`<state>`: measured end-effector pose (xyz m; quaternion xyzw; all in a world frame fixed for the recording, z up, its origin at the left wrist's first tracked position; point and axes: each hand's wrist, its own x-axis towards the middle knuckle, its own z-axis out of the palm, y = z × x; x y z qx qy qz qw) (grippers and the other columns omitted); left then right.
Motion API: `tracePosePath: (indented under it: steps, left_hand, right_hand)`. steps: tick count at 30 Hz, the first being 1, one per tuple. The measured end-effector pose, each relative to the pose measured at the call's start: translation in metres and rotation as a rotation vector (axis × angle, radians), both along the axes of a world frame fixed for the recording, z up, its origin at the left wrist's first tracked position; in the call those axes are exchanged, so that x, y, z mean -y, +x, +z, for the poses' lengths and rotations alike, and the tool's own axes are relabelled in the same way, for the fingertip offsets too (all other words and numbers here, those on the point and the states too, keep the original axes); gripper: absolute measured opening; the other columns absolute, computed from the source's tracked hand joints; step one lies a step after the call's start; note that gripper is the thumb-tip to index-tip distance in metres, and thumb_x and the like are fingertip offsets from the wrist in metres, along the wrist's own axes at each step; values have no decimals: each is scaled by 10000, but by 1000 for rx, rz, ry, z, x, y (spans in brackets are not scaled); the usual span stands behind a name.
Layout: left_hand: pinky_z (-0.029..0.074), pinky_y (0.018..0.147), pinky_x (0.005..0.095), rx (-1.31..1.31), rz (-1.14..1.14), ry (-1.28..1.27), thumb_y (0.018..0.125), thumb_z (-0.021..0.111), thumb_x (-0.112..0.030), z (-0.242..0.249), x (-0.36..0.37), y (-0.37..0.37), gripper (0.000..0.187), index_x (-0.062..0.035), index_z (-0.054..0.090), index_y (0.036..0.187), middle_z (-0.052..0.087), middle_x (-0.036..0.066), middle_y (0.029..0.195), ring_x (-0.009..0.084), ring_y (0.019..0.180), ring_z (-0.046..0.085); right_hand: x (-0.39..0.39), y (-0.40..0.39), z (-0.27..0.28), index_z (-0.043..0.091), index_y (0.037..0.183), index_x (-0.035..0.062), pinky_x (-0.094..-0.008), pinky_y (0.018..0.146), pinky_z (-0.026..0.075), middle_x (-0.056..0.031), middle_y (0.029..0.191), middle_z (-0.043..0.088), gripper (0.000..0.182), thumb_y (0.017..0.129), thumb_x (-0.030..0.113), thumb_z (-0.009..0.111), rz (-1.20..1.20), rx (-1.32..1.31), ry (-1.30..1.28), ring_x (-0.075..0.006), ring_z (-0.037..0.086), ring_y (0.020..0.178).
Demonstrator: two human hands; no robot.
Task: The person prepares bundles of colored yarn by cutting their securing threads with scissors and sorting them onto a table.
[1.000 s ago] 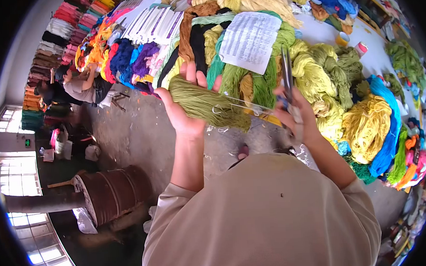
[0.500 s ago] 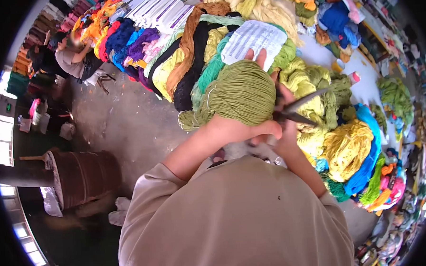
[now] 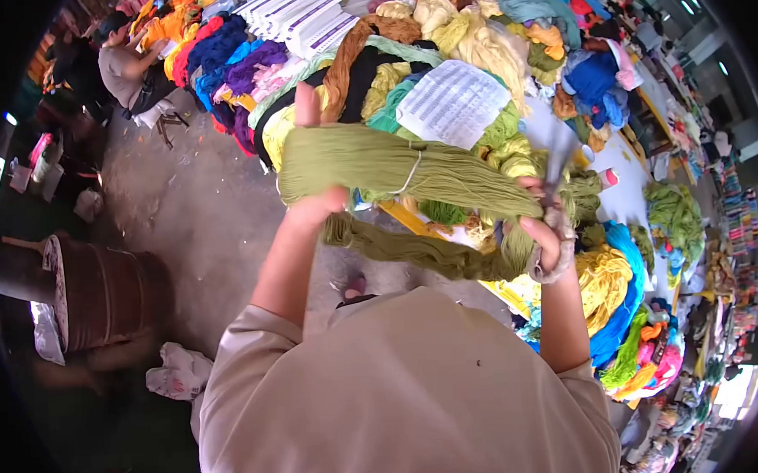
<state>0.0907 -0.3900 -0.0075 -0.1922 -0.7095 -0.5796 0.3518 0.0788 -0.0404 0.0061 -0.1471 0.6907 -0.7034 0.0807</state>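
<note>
Blur smears the scissors at the right hand.

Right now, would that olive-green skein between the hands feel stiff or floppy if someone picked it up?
Probably floppy: the olive-green skein is many fine strands, and its lower length sags. It might splay or snag too, since the pale tie looks thin.

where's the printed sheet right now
In the head view, just right of center near the top, the sheet lies on heaped yarn, beyond the held skein.
</note>
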Motion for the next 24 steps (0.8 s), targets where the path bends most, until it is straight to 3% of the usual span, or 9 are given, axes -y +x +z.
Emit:
tracePosePath:
  steps: [1, 4, 7, 9, 10, 13, 16, 19, 24]
  left_hand:
    - [395, 1101, 424, -54, -215, 551, 667, 733, -784, 8, -9, -1, 1343, -104, 58, 1608, 346, 157, 1574, 276, 1383, 413]
    - [460, 612, 256, 156, -235, 717, 794, 607, -769, 21, -19, -7, 1010, -2, 467, 1435, 579, -22, 866, 83, 726, 518]
    - [467, 614, 270, 510, -227, 982, 942, 420, -723, 54, -41, 2, 778, -5, 663, 1116, 527, -14, 762, 96, 684, 527]
    - [498, 630, 284, 600, -372, 1035, 936, 447, -718, 55, -45, 8, 763, -5, 665, 1097, 552, 1, 770, 116, 685, 565]
    - [523, 649, 297, 612, -421, 1047, 935, 456, -713, 53, -47, 9, 750, -9, 665, 1088, 593, 22, 788, 141, 701, 603]
    - [536, 679, 331, 695, -388, 1178, 936, 458, -709, 53, -56, 7, 732, -24, 662, 1091, 642, 53, 805, 188, 722, 628]
    - [540, 784, 366, 611, -323, 1095, 975, 436, -669, 38, -51, -3, 706, -5, 674, 1013, 698, 89, 915, 228, 877, 664]
    - [390, 1113, 399, 440, -255, 993, 1010, 452, -582, 14, -43, -35, 636, 12, 660, 1094, 490, 167, 1477, 256, 1320, 493]
    - [421, 1098, 415, 326, -197, 1076, 1049, 478, -431, 34, -50, -57, 522, -47, 486, 1402, 559, 120, 1343, 240, 1252, 535]
  right_hand:
    - [3, 1, -1, 466, 1354, -57, -354, 706, 522, -164, 1154, 612, 650, 805, 209, 689, 59, 66, 23, -253, 642, 847]
    - [18, 2, 15, 554, 1272, -53, -324, 639, 521, -177, 1029, 681, 473, 866, 171, 645, 145, 270, -104, -225, 651, 787]
    - [14, -6, 7, 580, 1255, -45, -327, 611, 521, -157, 1022, 698, 406, 890, 123, 643, 91, 286, -108, -217, 662, 778]
    - [9, -17, -8, 583, 1266, -32, -331, 663, 530, -135, 1028, 704, 410, 892, 121, 652, 137, 315, -117, -212, 672, 815]
    - [9, -19, -15, 599, 1248, 7, -333, 1003, 412, -112, 1184, 653, 431, 857, 159, 694, 107, 349, -107, -215, 576, 1144]
    - [18, -24, -25, 528, 1336, 102, -412, 1050, 388, -126, 1363, 540, 561, 828, 90, 763, 91, 159, -16, -235, 480, 1272]
    - [45, -16, -20, 535, 1314, 88, -314, 946, 450, -62, 1202, 585, 511, 849, -41, 704, -209, -115, -136, -167, 560, 1141]
    - [51, 0, -20, 596, 1261, 67, -223, 654, 473, 0, 830, 640, 296, 974, 127, 641, -81, 6, -295, -70, 599, 717]
    - [81, 53, -27, 577, 1337, 74, -306, 675, 535, -92, 910, 681, 669, 978, 630, 483, 471, 552, -239, -140, 645, 749]
